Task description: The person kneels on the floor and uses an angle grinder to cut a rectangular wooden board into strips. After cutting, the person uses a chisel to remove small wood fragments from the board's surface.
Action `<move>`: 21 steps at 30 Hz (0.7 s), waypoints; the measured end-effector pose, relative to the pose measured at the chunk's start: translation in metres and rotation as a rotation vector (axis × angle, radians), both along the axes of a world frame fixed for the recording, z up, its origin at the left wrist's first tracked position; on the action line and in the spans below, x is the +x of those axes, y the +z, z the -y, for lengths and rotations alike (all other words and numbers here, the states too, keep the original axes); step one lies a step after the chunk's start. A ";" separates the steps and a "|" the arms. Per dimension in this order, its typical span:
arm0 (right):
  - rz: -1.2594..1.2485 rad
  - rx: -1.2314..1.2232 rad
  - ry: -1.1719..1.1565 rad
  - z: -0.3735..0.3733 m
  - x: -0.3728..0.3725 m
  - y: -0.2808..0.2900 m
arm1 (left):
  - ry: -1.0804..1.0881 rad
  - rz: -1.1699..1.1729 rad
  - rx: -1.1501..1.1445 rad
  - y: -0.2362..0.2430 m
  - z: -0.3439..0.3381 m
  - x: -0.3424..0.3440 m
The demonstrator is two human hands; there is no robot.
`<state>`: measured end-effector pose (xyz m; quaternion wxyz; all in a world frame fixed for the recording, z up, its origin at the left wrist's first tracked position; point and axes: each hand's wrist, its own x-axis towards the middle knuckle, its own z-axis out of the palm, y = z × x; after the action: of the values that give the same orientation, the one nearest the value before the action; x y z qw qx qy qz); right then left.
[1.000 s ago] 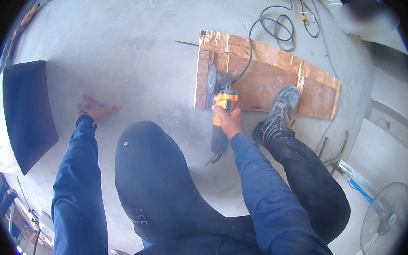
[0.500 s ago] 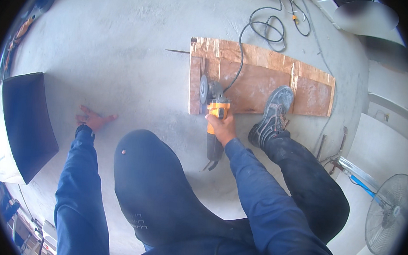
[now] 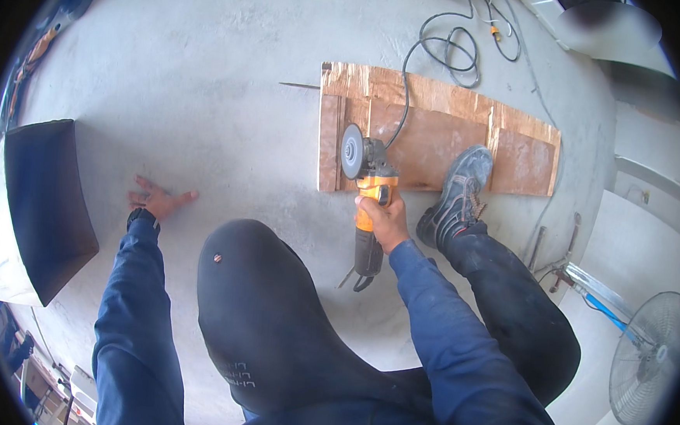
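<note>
- A person's right hand (image 3: 386, 221) wraps firmly around an orange-and-black angle grinder (image 3: 374, 186) at the near left part of a wooden panel (image 3: 430, 144).
- Half a second on, the grinder sits slightly farther right, its grey disc (image 3: 352, 152) showing more of its flat face; the turn suggests a change of angle rather than a steady cut, though contact with the wood cannot be told.
- The left hand (image 3: 156, 200) stays on the concrete floor (image 3: 229, 112), fingers spread wide, holding nothing.
- The tool has a dark gear head; a black cord (image 3: 405, 100) crosses the panel.
- Brown and dusty, the panel bears a paler, splintered far strip; a work shoe (image 3: 464, 177) overlaps its near edge.
</note>
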<state>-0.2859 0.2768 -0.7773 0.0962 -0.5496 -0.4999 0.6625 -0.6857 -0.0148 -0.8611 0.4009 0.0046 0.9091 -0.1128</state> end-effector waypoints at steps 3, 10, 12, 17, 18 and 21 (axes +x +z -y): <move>0.066 -0.019 0.044 0.003 0.003 -0.002 | -0.011 0.003 -0.022 0.004 -0.003 0.001; 0.064 0.031 0.066 0.013 0.012 -0.015 | -0.052 0.017 -0.011 0.009 -0.003 0.001; 0.057 0.060 0.065 0.014 0.012 -0.019 | -0.040 0.016 -0.028 0.010 -0.005 0.001; 0.037 0.066 0.049 0.012 0.011 -0.022 | -0.022 0.012 -0.031 0.012 -0.009 0.002; 0.035 0.064 0.059 0.012 0.011 -0.022 | -0.023 0.012 -0.032 0.012 -0.009 0.002; 0.054 0.051 0.067 0.010 0.011 -0.022 | -0.027 0.023 -0.025 0.011 -0.007 0.002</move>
<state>-0.2753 0.2665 -0.7996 0.0744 -0.5476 -0.5373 0.6372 -0.6834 -0.0077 -0.8501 0.4099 0.0134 0.9028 -0.1295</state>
